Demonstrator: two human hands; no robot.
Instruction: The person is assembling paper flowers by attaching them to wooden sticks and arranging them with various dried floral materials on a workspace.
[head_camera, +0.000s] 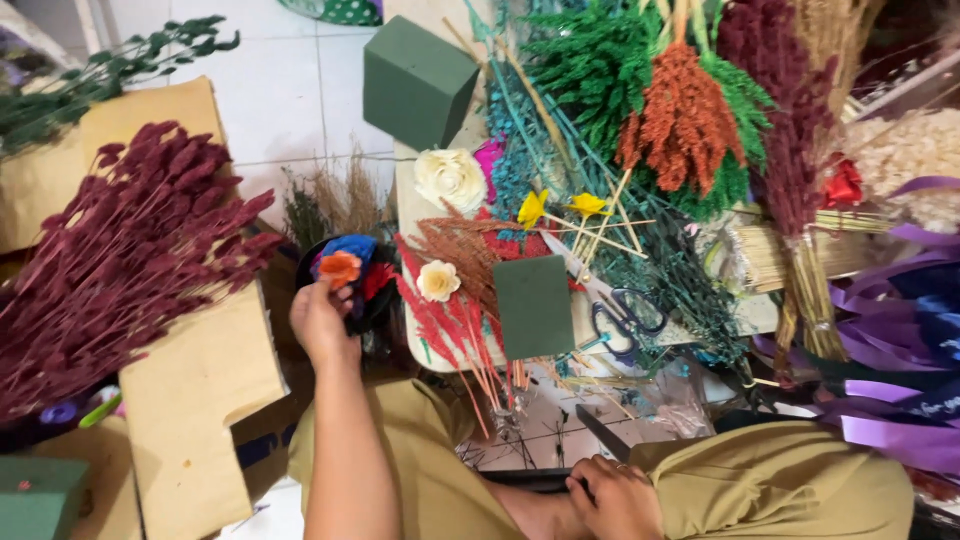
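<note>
Can't really see the left hand's fingers (322, 291), they're tucked behind the orange flower (341, 267). Down from that flower, the right hand (612, 497) gets clipped by the bottom edge, so its grip is anyone's guess. Right of the flower, stems bury the scissors (618, 310)' blades.

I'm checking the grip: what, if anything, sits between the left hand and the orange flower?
Nothing visible does: the left hand has its fingertips on the orange flower, which sits at the rim of the dark bowl beside blue and red flowers.
</note>
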